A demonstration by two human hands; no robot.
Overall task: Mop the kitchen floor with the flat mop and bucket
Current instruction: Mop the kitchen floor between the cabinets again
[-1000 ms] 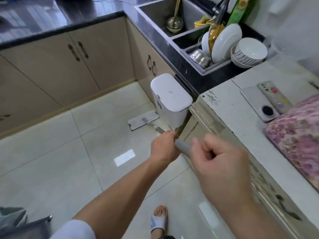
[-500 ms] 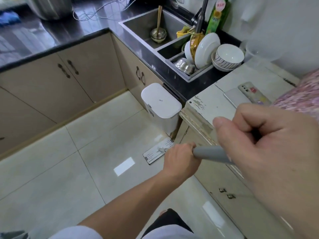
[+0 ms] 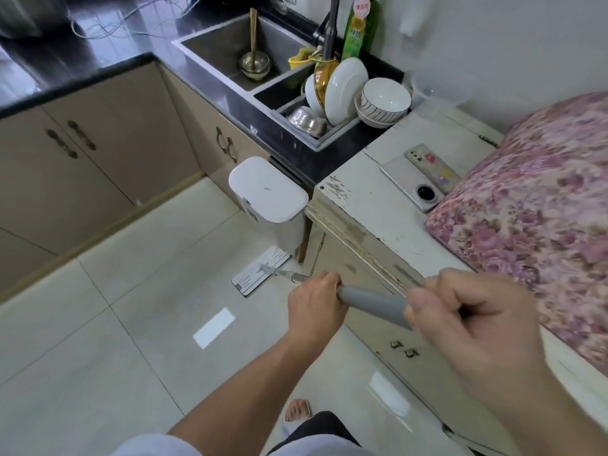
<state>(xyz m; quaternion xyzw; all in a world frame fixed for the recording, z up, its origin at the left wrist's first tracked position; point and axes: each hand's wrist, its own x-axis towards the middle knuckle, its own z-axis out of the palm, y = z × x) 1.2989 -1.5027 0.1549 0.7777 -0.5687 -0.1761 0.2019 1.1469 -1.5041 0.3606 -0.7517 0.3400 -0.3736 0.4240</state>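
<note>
The flat mop's white head lies flat on the pale tiled floor, beside the base of a white lidded bin. Its grey handle runs back from the head toward me. My left hand is closed around the handle lower down. My right hand is closed around the handle's upper end, close to the camera. No bucket is in view.
Beige cabinets line the far side of the floor. A worn white cabinet on the right carries two phones and a floral cloth. A sink with stacked dishes sits behind. My sandalled foot is below.
The mop head has slid back from the far side of the bin toward me, along the bin's base. Both hands have stayed on the handle, and my view has shifted.
</note>
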